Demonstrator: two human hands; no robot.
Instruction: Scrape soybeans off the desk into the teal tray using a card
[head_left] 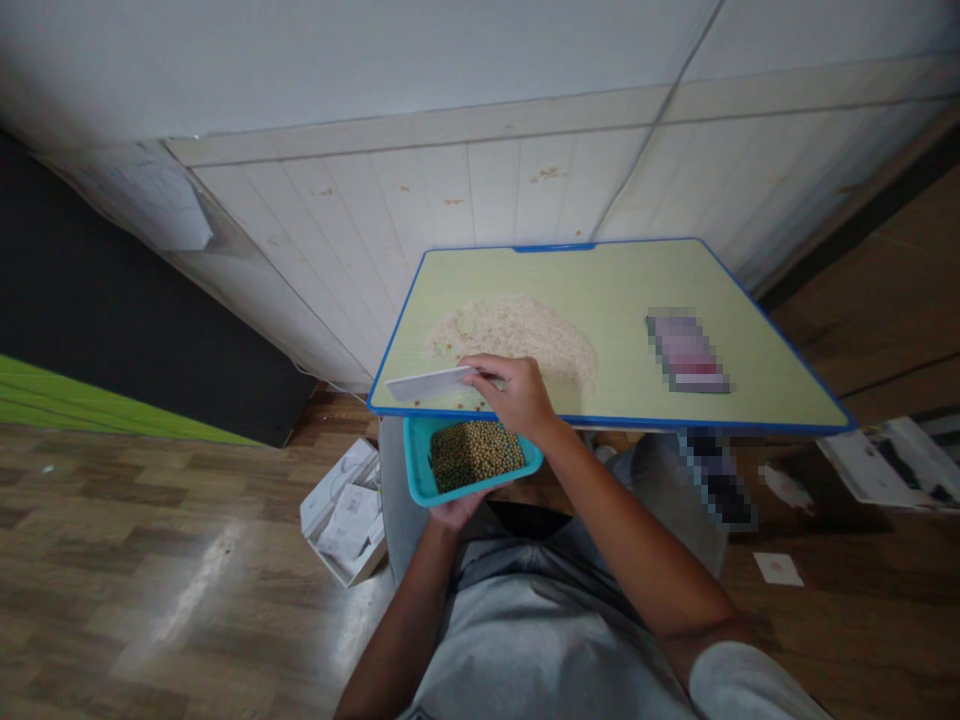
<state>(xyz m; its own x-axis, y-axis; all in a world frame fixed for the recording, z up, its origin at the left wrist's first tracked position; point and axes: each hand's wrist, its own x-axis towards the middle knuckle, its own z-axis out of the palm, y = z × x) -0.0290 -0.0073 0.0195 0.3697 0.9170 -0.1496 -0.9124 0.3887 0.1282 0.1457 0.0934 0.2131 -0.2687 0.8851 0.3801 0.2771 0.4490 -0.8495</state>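
Note:
My right hand [517,393] pinches one end of a flat white card [427,384], which stands on edge over the near left part of the table. Beyond the card lies a spread of pale rice-like grains [525,330]. A few small brown bits [450,405] sit between the card and the blue table edge. Just below that edge, my left hand [459,508] holds a turquoise plastic tub [417,460] from underneath. Inside the tub are round beans or peas [480,452], tan on the right and darker green on the left. My left fingers are mostly hidden beneath it.
The small table [637,275] has a blue rim and stands against a white panelled wall [495,190]. A pixelated phone-like object [686,350] lies on its right side. On the floor are an open white box [349,520] and a paper slip [778,569].

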